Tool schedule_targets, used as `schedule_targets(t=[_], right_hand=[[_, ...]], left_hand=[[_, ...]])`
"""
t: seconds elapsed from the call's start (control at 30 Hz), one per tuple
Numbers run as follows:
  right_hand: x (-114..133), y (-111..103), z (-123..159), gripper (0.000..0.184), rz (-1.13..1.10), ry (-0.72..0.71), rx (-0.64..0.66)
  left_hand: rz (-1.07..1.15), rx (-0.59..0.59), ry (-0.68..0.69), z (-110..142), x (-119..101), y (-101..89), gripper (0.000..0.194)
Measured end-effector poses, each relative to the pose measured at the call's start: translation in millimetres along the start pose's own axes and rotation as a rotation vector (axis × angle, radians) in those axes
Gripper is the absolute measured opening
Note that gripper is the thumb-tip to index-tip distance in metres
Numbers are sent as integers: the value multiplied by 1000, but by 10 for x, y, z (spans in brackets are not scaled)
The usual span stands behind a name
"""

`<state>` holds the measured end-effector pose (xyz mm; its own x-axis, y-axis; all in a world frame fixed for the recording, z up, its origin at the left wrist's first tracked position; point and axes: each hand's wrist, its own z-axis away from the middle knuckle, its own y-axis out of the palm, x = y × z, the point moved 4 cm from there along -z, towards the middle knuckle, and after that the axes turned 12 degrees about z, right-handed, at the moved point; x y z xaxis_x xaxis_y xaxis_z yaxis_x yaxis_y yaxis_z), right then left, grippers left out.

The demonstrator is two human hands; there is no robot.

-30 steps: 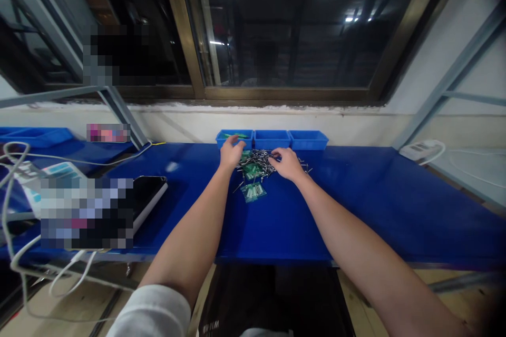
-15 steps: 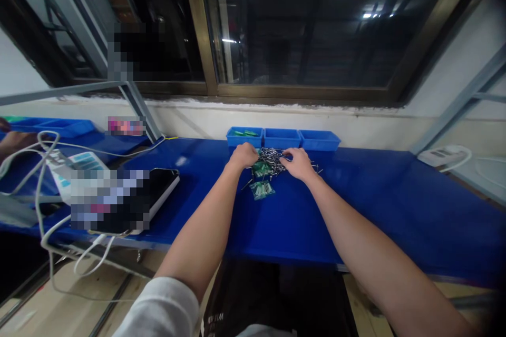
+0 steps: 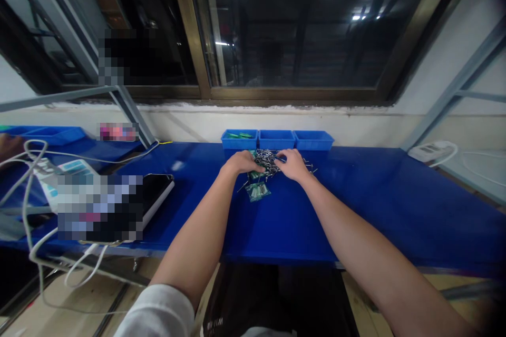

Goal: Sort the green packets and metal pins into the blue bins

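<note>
A heap of thin metal screws or pins [image 3: 266,159] lies on the blue table between my two hands. My left hand [image 3: 240,161] rests at the left side of the heap, its thumb stretched apart from the fingers over a green packet partly hidden beneath it. At the heap's right side is my right hand [image 3: 293,164], thumb and fingers bent and slightly apart, touching the metal pieces; its fingertips are partly hidden among them. Closer to me lies a small clear-green plastic packet [image 3: 257,191] with pale and metal parts inside.
Three blue bins [image 3: 276,140] stand behind the heap; the left one holds green packets. A phone-like device [image 3: 154,189] with white cables [image 3: 27,221] lies at left. A power strip [image 3: 429,150] is at far right. Another person's hand [image 3: 10,146] shows at the far left edge.
My left hand has opened, its thumb moving right over the green packet. My right hand stays at the heap, its fingers a little more bent. The view has shifted slightly.
</note>
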<state>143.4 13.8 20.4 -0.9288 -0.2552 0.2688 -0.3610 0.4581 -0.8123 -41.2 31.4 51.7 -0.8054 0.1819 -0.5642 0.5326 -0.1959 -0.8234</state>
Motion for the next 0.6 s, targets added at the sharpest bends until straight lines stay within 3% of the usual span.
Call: schedule_targets(t=[0.33, 0.6], right_hand=[[33, 12, 3, 18, 13, -22, 18], [41, 20, -7, 17, 3, -22, 22]], left_hand=[[-148, -59, 37, 71, -148, -5, 29], [-126, -144, 248, 149, -273, -60, 18]])
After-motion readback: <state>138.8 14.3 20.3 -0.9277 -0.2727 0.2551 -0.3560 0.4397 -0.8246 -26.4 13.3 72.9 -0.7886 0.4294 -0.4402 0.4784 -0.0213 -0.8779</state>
